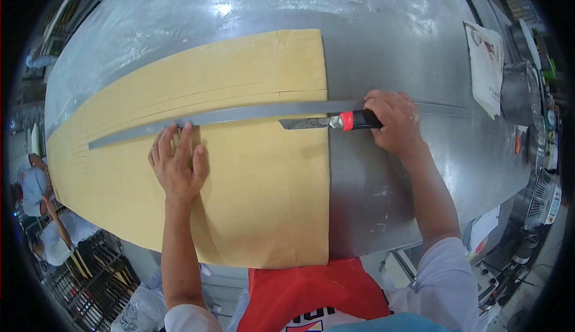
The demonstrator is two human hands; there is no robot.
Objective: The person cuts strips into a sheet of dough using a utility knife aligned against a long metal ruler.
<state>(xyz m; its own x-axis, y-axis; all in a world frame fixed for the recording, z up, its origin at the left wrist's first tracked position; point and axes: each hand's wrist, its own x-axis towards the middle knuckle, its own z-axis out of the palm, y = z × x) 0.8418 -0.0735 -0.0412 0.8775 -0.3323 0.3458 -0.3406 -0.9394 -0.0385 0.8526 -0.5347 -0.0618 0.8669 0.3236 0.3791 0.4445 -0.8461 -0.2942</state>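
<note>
A wide yellow sheet of dough [257, 194] lies flat on the metal table, with thin cut lines across its far part. A long metal ruler [239, 114] rests across it and reaches past its right edge. My left hand [179, 163] has its fingers spread, the fingertips touching the ruler's near edge. My right hand [395, 121] is closed round the black and red handle of a utility knife [359, 119], near the ruler's right part. The blade points left over the dough, just on the near side of the ruler.
The floured metal table [383, 212] extends around the dough. At the right edge are a printed paper bag [485, 65], a metal pot [520, 95] and a white basket [542, 197]. Co-workers [57, 236] and racks [90, 278] are at the lower left.
</note>
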